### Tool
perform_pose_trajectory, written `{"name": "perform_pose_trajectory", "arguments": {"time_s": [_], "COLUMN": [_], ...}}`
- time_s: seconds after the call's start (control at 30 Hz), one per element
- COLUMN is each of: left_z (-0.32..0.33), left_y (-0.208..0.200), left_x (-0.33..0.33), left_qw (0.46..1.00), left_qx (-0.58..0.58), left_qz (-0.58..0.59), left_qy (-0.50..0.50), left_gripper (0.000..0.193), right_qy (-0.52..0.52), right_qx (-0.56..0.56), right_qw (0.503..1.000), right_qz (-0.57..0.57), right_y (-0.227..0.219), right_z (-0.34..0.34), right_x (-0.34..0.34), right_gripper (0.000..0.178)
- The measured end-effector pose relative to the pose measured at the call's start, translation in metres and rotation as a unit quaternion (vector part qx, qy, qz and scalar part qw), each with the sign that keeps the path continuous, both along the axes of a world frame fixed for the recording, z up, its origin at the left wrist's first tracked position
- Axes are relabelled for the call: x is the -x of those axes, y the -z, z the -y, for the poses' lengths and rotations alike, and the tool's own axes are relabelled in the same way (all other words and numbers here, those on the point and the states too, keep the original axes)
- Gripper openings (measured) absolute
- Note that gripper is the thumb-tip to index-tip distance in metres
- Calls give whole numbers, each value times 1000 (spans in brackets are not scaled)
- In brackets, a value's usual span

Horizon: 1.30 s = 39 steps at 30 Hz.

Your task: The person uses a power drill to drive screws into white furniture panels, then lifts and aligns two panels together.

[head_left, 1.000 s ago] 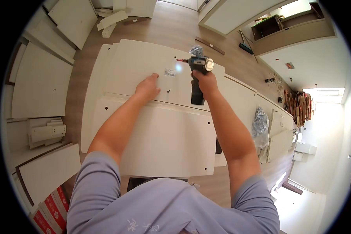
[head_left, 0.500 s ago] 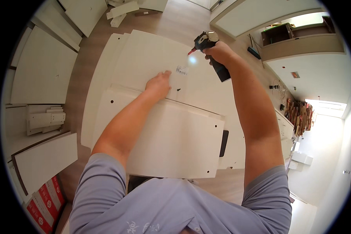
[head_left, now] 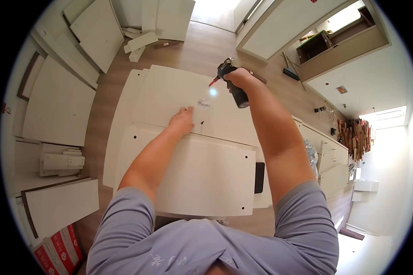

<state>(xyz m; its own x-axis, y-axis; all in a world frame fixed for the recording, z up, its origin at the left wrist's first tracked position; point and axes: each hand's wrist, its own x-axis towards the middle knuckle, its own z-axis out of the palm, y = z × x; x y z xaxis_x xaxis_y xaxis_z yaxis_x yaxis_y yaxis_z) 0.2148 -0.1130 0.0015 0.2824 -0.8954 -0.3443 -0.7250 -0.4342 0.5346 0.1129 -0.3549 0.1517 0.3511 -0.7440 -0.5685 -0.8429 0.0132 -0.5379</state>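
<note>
Head view: right hand [head_left: 239, 77], fingers wrapped round drill [head_left: 240, 97], red bit [head_left: 213, 82] slanting down-left over board [head_left: 170, 94]. Left hand [head_left: 182, 121] on board, thumb and fingers spread, nearer dark screw [head_left: 202, 122], just right of thumb.

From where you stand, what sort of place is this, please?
Probably a room being fitted out: white panels in front, more boards at the left, and a drill in the right hand.
</note>
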Motion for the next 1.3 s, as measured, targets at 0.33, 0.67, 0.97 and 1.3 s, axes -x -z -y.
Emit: {"name": "perform_pose_trajectory", "arguments": {"time_s": [0.33, 0.67, 0.97, 1.3], "left_z": [5, 2, 1, 45], "left_y": [-4, -5, -6, -36], "left_x": [5, 6, 6, -7], "left_qw": [999, 999, 999, 978], "left_qx": [-32, -32, -40, -114], "left_qz": [8, 0, 16, 82], "left_qy": [7, 0, 6, 157], "left_gripper": [68, 68, 71, 88], "right_qy": [-140, -141, -111, 342], "right_qx": [58, 91, 133, 42], "right_qw": [988, 984, 979, 849], "right_qz": [-41, -56, 111, 400], "right_y": [7, 7, -15, 37], "right_z": [-6, -12, -31, -250], "right_x": [-7, -16, 49, 376], "right_gripper": [28, 23, 27, 34]}}
